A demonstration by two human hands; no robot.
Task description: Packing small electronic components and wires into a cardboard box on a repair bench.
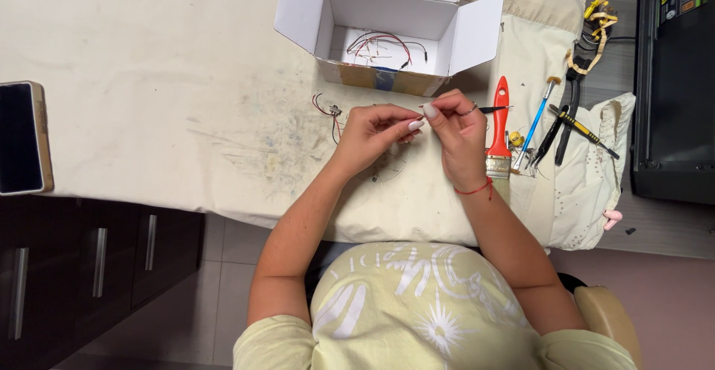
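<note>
Over the cloth (186, 57), the left hand (372, 135) and right hand (458, 135) meet, fingertips pinched together on something thin, probably a wire, too small to tell. The right also holds a dark tool (493, 109). Just left lie red and black wires (328, 109). A red-handled brush (499, 128) lies right. Beyond stands an open box (387, 31) holding more wires.
</note>
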